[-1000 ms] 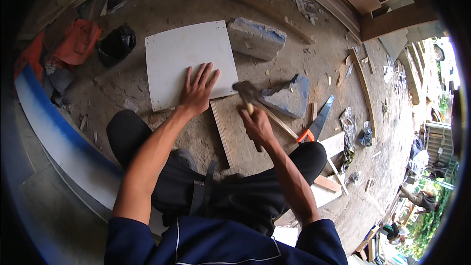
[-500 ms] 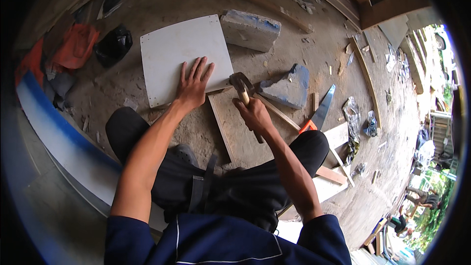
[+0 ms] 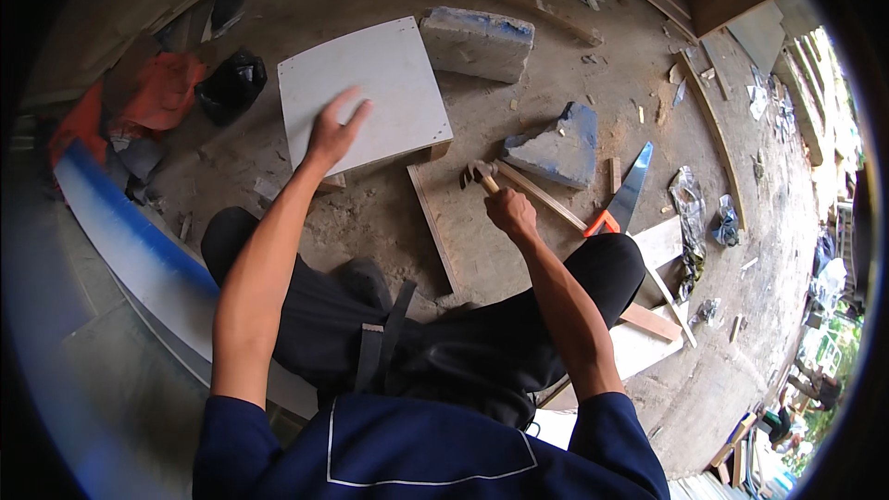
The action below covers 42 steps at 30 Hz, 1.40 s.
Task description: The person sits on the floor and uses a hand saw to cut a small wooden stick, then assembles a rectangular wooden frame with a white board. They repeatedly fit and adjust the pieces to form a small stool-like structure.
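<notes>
My left hand is over the near-left part of a white square panel, thumb apart from the fingers and holding nothing. Slight blur hides whether it touches the surface. Small dark dots mark the panel's corners, and wood blocks show beneath its near edge. To the right, my right hand is wrapped round the wooden handle of a claw hammer. The hammer's metal head hangs above the floor, apart from the panel's near-right corner. Below it lies a plywood piece.
Two broken concrete blocks, one long and one jagged, lie right of the panel. A handsaw with an orange handle rests near my right knee. A black plastic bag and orange cloth-like material lie left. Wood scraps litter the floor.
My left hand has slid or lifted back toward the panel's left side, its fingers less spread. The hammer in my right hand has moved right, away from the panel's corner.
</notes>
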Motion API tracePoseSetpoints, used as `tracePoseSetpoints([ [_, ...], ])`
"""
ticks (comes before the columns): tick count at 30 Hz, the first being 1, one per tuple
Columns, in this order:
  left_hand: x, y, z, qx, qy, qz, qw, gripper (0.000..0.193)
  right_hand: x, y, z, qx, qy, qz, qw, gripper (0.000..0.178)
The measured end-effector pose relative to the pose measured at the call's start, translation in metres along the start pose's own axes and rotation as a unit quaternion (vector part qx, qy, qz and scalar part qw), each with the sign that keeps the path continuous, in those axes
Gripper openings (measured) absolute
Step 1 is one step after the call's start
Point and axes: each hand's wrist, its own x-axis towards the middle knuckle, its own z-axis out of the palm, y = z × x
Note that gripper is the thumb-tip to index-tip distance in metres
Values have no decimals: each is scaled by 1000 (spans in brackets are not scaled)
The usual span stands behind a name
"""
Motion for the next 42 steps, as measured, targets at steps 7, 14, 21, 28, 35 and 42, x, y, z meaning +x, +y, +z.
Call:
tracePoseSetpoints([
  [7,-53,-62,-57,-89,324,-223,915,69,1,45,54,-43,-1,-41,998,29],
  [14,-101,-65,-19,-187,215,-309,907,65,15,64,75,-91,-46,5,995,34],
  [21,-95,-69,-13,-153,240,-309,908,58,46,-26,27,116,135,-218,960,64],
  [28,-55,-60,-34,-40,217,-447,867,81,68,-133,-32,405,20,-223,886,78],
  [35,-38,-57,-32,192,152,-381,892,79,92,-173,-33,196,97,-249,944,81],
  [42,-41,-46,-34,200,120,-408,883,74,81,-180,-32,154,81,-196,965,78],
])
